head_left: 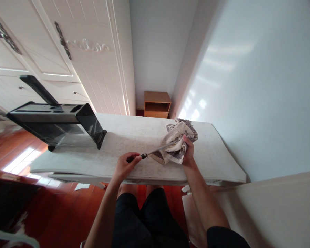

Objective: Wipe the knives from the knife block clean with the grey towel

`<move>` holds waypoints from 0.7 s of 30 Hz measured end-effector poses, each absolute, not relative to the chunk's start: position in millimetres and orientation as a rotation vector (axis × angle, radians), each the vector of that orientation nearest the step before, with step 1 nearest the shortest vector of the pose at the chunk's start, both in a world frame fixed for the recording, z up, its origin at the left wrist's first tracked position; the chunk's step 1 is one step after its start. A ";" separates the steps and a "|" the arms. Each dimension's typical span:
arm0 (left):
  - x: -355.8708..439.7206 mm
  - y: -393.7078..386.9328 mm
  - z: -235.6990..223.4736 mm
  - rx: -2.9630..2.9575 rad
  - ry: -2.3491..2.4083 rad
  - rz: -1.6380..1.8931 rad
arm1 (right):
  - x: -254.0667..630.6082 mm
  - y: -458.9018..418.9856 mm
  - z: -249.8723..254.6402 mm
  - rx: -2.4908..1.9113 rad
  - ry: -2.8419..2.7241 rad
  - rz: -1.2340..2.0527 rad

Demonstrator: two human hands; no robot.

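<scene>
My left hand point(127, 165) is closed around the black handle of what looks like a knife point(155, 150), its narrow metal blade pointing right and slightly away from me. The blade runs into a crumpled beige and grey-brown cloth point(174, 137), which hides its tip. My right hand point(188, 150) grips the cloth from the right side, thumb on top, with the folds bunched around the blade. Both hands are over the white table point(124, 137), and part of the cloth lies on its top.
A black and silver knife block point(54, 117) with a black handle sticking up stands on the table's left. White cabinets point(93, 69) rise behind it. Beyond the table's far edge is a small wooden stand point(157, 98). A pale glossy wall point(248, 86) borders the right side.
</scene>
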State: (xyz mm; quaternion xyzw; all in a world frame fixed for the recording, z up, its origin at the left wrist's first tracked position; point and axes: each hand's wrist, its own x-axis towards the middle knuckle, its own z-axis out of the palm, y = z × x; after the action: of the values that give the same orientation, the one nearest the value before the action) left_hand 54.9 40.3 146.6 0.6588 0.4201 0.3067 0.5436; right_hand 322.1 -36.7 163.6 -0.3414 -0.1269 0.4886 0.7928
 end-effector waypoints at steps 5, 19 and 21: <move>49.0 43.3 136.4 1.856 0.961 0.983 | 320.4 -37.5 165.3 -0.750 -0.321 1.056; 45.2 46.7 125.9 2.038 0.868 1.264 | 327.2 -42.3 156.1 -0.838 -0.336 1.089; 43.6 45.7 128.2 2.031 0.846 1.240 | 329.9 -43.9 153.3 -0.844 -0.361 1.081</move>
State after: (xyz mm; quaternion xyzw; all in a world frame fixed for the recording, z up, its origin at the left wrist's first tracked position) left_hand 43.6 45.7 128.2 0.7664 0.3190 0.4679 0.3030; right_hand 329.9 -43.9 153.3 -0.3875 -0.1660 0.4964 0.7589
